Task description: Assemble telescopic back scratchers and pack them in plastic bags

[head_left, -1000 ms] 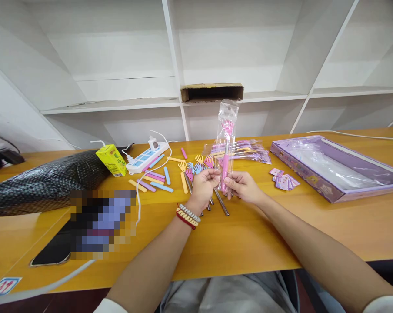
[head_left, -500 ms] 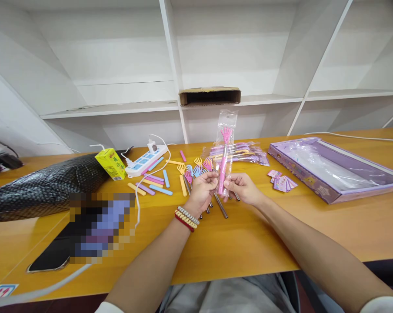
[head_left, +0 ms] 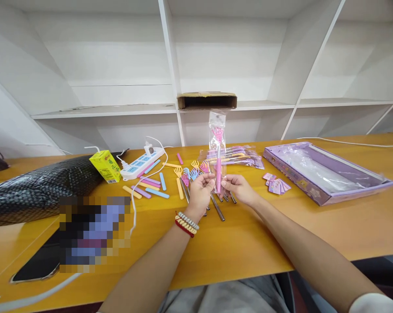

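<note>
While left hand (head_left: 200, 195) and right hand (head_left: 242, 190) pinch clear bag (head_left: 217, 119), fingers (head_left: 231, 181) nearly closed, pink scratcher (head_left: 218, 168) between points toward twelve o'clock.

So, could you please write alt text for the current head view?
A person's left hand and right hand hold up a clear bag with a pink back scratcher inside, above a wooden table. More scratchers and coloured sticks lie nearby, with a yellow carton to the left and an open purple box to the right.
</note>
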A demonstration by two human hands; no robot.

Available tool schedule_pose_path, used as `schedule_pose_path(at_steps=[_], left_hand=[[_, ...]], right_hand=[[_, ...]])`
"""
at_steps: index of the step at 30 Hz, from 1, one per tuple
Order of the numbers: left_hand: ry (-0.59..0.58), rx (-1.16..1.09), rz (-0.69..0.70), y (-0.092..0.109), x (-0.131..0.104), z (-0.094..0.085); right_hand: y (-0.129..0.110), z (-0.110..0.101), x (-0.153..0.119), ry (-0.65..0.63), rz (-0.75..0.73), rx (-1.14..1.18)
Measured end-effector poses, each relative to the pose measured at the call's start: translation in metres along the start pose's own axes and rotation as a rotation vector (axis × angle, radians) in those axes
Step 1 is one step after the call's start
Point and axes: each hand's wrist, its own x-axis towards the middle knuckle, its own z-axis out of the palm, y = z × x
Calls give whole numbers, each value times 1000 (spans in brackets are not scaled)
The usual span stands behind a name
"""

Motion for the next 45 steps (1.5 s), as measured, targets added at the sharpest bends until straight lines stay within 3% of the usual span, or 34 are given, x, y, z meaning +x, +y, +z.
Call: schedule_pose_path(at_steps=[4,8,12,16,23,27,35,40,45], left_hand=[[81,-10,5,-1,-3,3],[105,-179,-84,2,-7,7],[97,-301,-174,3,-7,8],[132,-241,-151,0,-5,6],[229,-40,-27,0,-4,4],[196,-18,-20,-1,-6,4],[135,-61,-96,-5,-6,7],[124,-82,-163,-3,-8,8],[133,-44,-138,-5,-6,8]], right_hand=[[5,4,3,191,-34,49],[8,10,1,305,-174,-28],[9,9,-2,274,-275,-344],[10,5,-3,281,-333,-494],[1,9,-6,185,-359,-518],[4,12,-8,252,-338,-528],[9,12,-6,371,-272,-587],[8,13,-6,375,-227,-612],[9,9,-6,345,-235,-658]])
